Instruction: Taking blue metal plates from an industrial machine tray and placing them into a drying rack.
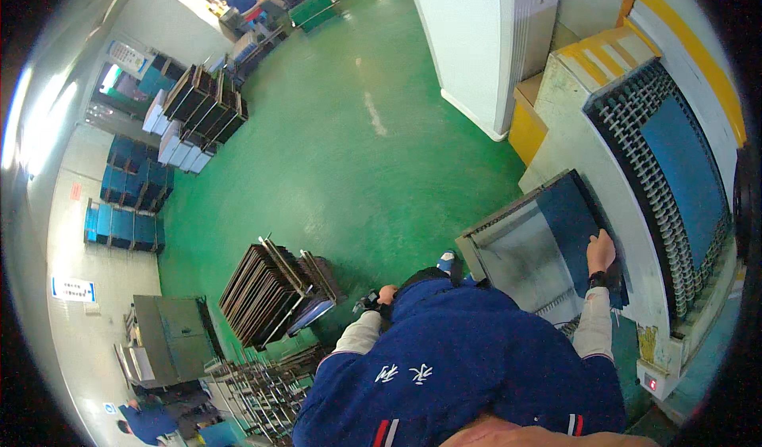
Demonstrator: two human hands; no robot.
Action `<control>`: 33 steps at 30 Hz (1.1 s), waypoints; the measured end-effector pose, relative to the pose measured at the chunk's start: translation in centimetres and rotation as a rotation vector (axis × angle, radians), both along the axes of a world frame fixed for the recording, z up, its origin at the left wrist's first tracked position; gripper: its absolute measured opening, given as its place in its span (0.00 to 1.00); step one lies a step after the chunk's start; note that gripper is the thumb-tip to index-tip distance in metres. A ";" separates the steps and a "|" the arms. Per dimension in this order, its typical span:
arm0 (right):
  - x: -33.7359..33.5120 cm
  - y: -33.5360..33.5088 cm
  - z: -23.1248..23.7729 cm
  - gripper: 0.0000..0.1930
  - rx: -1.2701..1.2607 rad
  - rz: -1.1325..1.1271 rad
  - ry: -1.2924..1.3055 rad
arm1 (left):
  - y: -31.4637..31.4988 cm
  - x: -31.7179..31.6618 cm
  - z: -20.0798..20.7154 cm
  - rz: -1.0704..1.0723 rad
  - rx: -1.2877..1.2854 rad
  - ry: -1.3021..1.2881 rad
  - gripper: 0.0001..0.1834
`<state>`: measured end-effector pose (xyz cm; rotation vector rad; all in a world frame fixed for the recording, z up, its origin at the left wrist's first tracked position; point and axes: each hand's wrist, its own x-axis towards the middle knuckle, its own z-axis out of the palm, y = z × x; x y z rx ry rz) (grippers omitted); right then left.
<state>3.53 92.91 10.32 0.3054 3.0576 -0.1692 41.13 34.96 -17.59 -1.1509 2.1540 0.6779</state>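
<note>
My right hand (601, 250) is closed at the edge of a dark blue panel (573, 221). This thin flat panel stands out over a grey metal-framed stand (516, 249), beside the conveyor machine (663, 185). Another blue panel (683, 169) lies on the conveyor's rows of small wheels. Down by my body on the left is my left hand (386, 294), its fingers mostly hidden, with a dark band or device at the wrist. The closest thing to it is a slotted rack of thin dark panels (270, 292), which it does not visibly touch.
Metal racks (258, 395) stand at the lower left, near a grey cabinet (178, 332). Stacked blue panels (131, 225) line the left wall. A white machine housing (468, 46) rises ahead on the right. Other people (151, 423) are at lower left and far back.
</note>
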 end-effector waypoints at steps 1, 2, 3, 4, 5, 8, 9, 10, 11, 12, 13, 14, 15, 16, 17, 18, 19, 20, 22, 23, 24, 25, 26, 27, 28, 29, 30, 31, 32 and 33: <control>0.4 -0.2 -0.2 0.18 0.010 0.021 0.063 | -0.6 1.1 -0.2 -0.196 0.046 0.164 0.14; 0.7 -0.3 -0.3 0.18 0.032 0.036 0.129 | -0.1 0.4 0.3 -0.188 0.051 0.170 0.14; 1.0 -0.7 0.1 0.18 0.044 0.043 0.136 | 0.8 -0.9 1.9 -0.104 0.079 -0.003 0.14; 1.5 -1.3 0.8 0.18 0.046 0.042 0.125 | 1.2 -1.8 3.1 -0.023 0.102 -0.178 0.14; 1.9 -1.6 1.4 0.17 0.042 0.035 0.113 | 0.9 -1.4 3.1 -0.022 0.103 -0.174 0.14; 2.3 -1.5 0.8 0.16 -0.003 0.097 0.112 | -1.1 1.0 -0.1 -0.261 0.157 0.151 0.13; 2.8 -1.7 1.2 0.16 -0.001 0.102 0.117 | -1.0 1.2 -1.1 -0.193 0.108 0.154 0.13; 3.2 -2.1 2.2 0.16 0.004 0.108 0.126 | -0.6 1.3 -2.1 -0.118 0.061 0.158 0.12; 3.4 -1.9 3.0 0.16 0.012 0.104 0.138 | 0.0 0.5 -3.0 -0.053 0.017 0.164 0.12; 3.4 -1.5 3.4 0.16 0.016 0.109 0.147 | 0.3 -0.1 -3.5 0.017 -0.029 0.169 0.12; 3.4 -0.8 3.6 0.17 0.012 0.106 0.154 | 0.5 -0.7 -3.8 0.088 -0.075 0.173 0.11; 3.3 -0.6 4.0 0.17 0.007 0.101 0.159 | 0.2 -1.1 -3.7 0.104 -0.081 0.149 0.11; 3.2 -2.5 6.7 0.18 0.042 0.043 0.079 | -0.3 -1.2 -3.2 0.072 -0.058 0.127 0.11; 3.2 -3.4 9.5 0.18 0.049 0.045 0.082 | -0.7 -1.5 -2.2 0.014 -0.023 0.110 0.11; 3.3 -4.1 12.1 0.18 0.079 0.007 0.032 | -1.0 -2.1 -0.9 -0.034 0.005 0.086 0.11; 3.5 -4.5 13.5 0.19 0.113 -0.040 -0.016 | -1.0 -2.9 0.2 -0.064 0.020 0.066 0.11; 3.4 -1.0 11.2 0.19 0.121 0.008 0.169 | -0.9 -3.8 1.3 -0.098 0.032 0.053 0.11; 3.5 -2.7 15.0 0.19 0.160 -0.057 0.089 | -1.1 -4.1 2.0 -0.115 0.031 0.041 0.11; 4.4 -2.0 18.7 0.21 0.160 -0.114 0.138 | -1.0 -5.2 2.4 -0.169 0.029 0.058 0.11; 4.7 -0.9 19.7 0.22 0.152 -0.094 0.196 | -1.8 -4.8 1.3 -0.194 0.047 0.061 0.10; 4.1 0.3 20.2 0.22 0.134 -0.049 0.255 | -2.9 -3.4 -0.8 -0.193 0.033 0.086 0.10; 3.8 1.7 20.6 0.24 0.035 -0.061 0.238 | -3.9 -2.6 -2.8 -0.199 0.014 0.106 0.10; 4.1 0.6 22.9 0.24 0.012 -0.183 0.161 | -4.6 -2.1 -4.4 -0.205 -0.014 0.125 0.10; 4.6 4.7 20.2 0.24 -0.032 -0.180 0.352 | -4.4 -3.0 -5.7 -0.225 -0.042 0.152 0.10; 5.3 9.3 17.2 0.24 -0.070 -0.172 0.541 | -3.9 -4.0 -6.2 -0.245 -0.078 0.182 0.10; 6.1 8.6 17.4 0.24 -0.063 -0.177 0.540 | -3.7 -4.1 -6.5 -0.262 -0.134 0.227 0.10; 6.6 6.2 18.2 0.25 -0.320 -0.272 0.580 | -3.5 -3.1 -6.9 -0.267 -0.210 0.307 0.11; 6.8 4.4 18.8 0.26 -0.580 -0.365 0.606 | -3.3 -2.1 -7.2 -0.279 -0.289 0.394 0.11; 9.9 6.4 18.4 0.26 -0.554 -0.432 0.626 | -3.3 -4.3 -6.7 -0.348 -0.270 0.403 0.11; 10.1 5.3 17.9 0.26 -0.306 -0.277 0.436 | -3.6 -2.3 -7.3 -0.220 -0.235 0.275 0.10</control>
